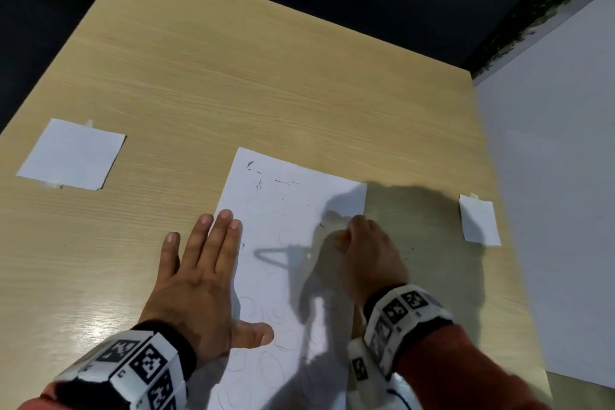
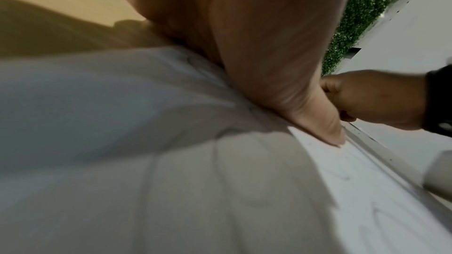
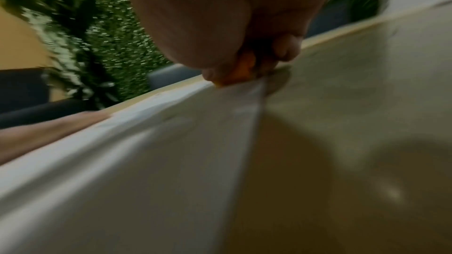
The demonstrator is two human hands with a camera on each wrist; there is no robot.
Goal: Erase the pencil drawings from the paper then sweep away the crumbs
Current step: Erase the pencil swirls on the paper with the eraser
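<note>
1. The left hand [image 1: 199,280] lies flat with fingers straight and spread, half on the table [image 1: 233,93] and half on the left edge of the paper [image 1: 286,210], which sits centre-bottom of the head view. No grip here, just a palm-down press. I'd guess it's there so the sheet doesn't slide or wrinkle under the rubbing.

2. The right hand [image 1: 366,250] has its grip curled tight round a small orange eraser [image 3: 244,69], only a sliver of which pokes out between the fingertips in the right wrist view. It's pressed down at the right edge of the paper, about mid-height in the frame. Holding it that short probably gives more pressure and control.

3. Faint pencil loops [image 1: 266,359] are still visible on the lower part of the sheet near the bottom of the frame, so erasing isn't finished, I'd say.

4. Dark crumbs [image 1: 263,176] are scattered over the upper part of the sheet, so the sweeping step is yet to do.

5. Two smaller white slips are taped to the table, one at middle left [image 1: 73,156] and one at middle right [image 1: 479,223], well apart from the work.
</note>
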